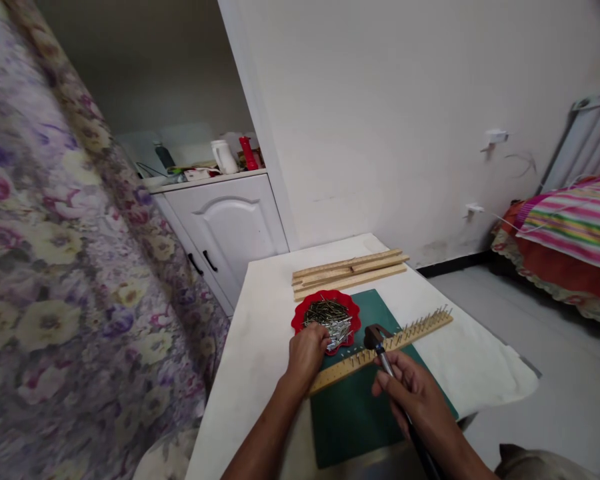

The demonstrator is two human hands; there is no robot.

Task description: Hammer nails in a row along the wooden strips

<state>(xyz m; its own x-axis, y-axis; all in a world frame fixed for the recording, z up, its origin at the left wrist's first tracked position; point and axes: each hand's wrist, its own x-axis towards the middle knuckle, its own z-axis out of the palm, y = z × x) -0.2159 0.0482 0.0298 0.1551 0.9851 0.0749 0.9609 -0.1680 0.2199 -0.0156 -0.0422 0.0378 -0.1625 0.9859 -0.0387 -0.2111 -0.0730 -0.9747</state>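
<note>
My left hand (307,350) reaches over the near-left rim of a red scalloped bowl (299,313) full of loose nails (330,317). Its fingers are bent together at the nails, and the fingertips are hidden. A claw hammer (386,363) is in my right hand (413,393), fingers wrapped round the handle, its head held up over a wooden strip (337,373). Many nails stand upright in the strip's right part and middle. Small marks or holes dot its left end. The strip lies slantwise across a green mat (355,420).
Several bare wooden strips (350,270) lie behind the bowl on the white-covered table (245,347). A floral curtain (80,267) hangs at left, by a white cabinet (235,227). At right is a bed (575,220). An animal's ear and back (535,463) show at lower right.
</note>
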